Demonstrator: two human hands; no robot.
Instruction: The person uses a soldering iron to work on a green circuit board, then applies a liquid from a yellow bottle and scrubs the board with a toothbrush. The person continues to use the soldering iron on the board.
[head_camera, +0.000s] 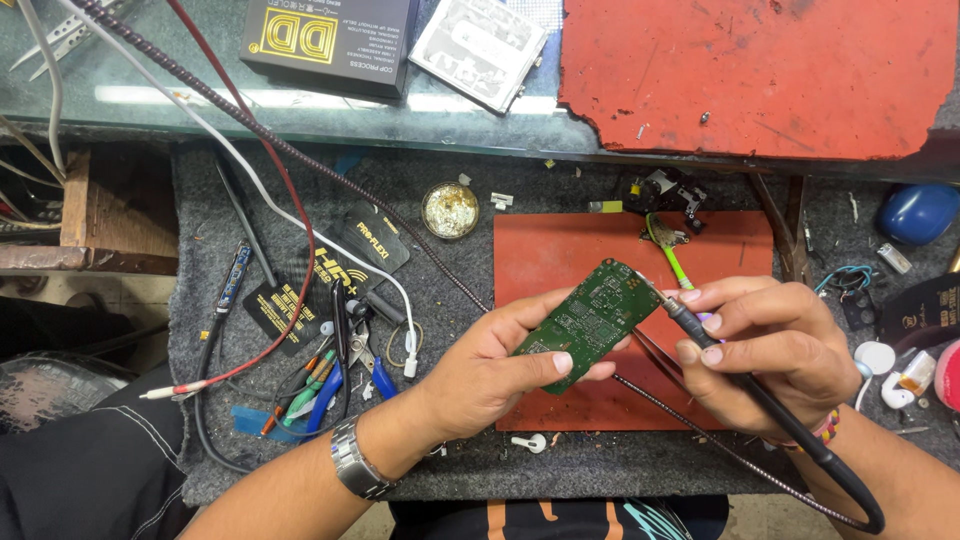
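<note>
My left hand (490, 375) holds a green circuit board (590, 315) by its lower edge, thumb on top, tilted above a red work mat (560, 250). My right hand (775, 350) grips a black soldering iron (700, 335) like a pen. Its metal tip touches the board's upper right corner. The iron's black cable runs down past my right wrist. A metal watch sits on my left wrist.
A round tin of flux (450, 210) stands left of the mat. Pliers and tweezers (340, 375), cables and dark packets lie at the left on grey felt. A glass shelf (300, 110) carries a black box (325, 40) and a larger red mat (750, 75). A blue object (918, 212) sits at the right.
</note>
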